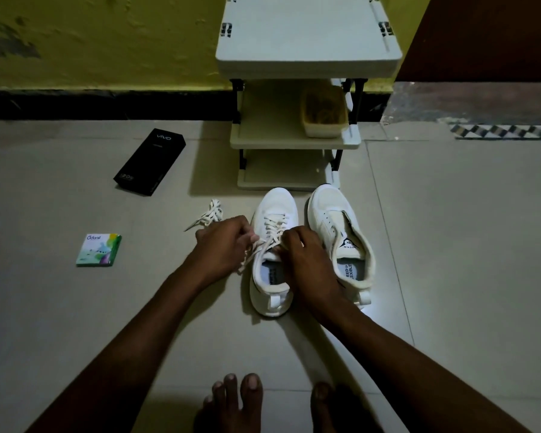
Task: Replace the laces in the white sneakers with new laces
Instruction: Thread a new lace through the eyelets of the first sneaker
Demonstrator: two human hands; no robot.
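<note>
White sneakers sit centre frame on the floor, side by side, toes pointing toward the top of the frame. Laced sneaker (274, 214) is on the picture-left: smooth white upper, flat woven cream lace (272, 225) criss-crossed over the tongue. Unlaced sneaker (330, 207) is just right of it, with bare eyelets, a printed tongue and an off-white padded collar.

I see my left hand (222, 245) curled and pinching a loose lace end off the shoe's left side. My right hand (306, 260) is curled on the same lace at the top eyelets.

A lace bundle (210, 214) lies just upper left of my left hand. Left of frame are a matte black box (150, 162) and a small green-white carton (99, 250).

Floor (450, 245) is glossy grey tile. A white plastic rack (306, 42) at top centre holds a woven basket (324, 115). The yellow wall (107, 42) is blotchy. Bare feet (235, 401) show at the bottom edge.
</note>
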